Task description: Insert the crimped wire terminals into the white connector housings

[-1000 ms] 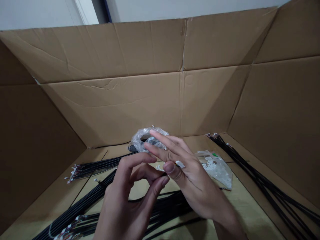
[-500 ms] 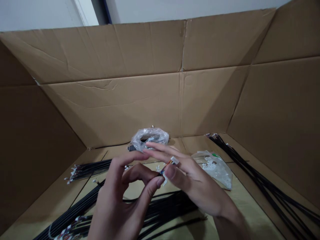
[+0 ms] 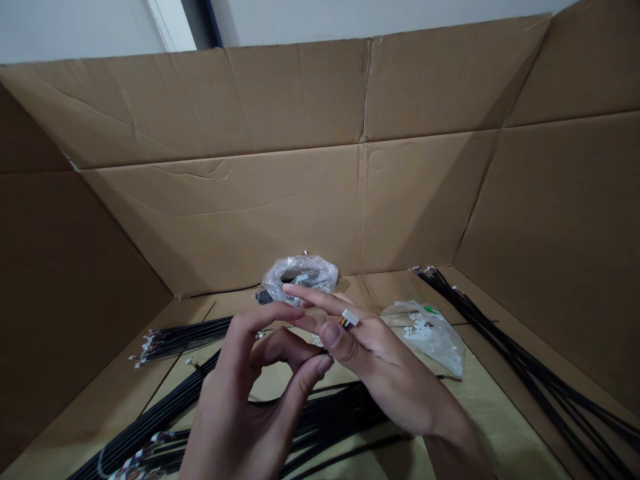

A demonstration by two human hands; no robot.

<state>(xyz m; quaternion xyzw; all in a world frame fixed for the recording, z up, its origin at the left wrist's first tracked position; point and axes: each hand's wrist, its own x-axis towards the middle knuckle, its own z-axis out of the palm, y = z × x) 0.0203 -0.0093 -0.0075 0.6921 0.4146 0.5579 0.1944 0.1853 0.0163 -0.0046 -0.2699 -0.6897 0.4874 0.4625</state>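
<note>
Between thumb and forefinger, my left hand pinches the black end of a cable, mostly hidden by the fingers. Short coloured wires lead from there to a small white connector that sticks up above my right hand. The thumb of my right hand presses the wires against its fingers just below the connector; the forefinger stretches out to the left. Both hands meet over a bundle of black cables on the table.
A clear bag of small white connectors lies right. At the back sits a crumpled plastic bag. Black cable bundles lie left, front left and right. Cardboard walls surround the table.
My right thumb has closed over the coloured wires, which now show only as a short stretch below the connector. My right forefinger has straightened out to the left.
</note>
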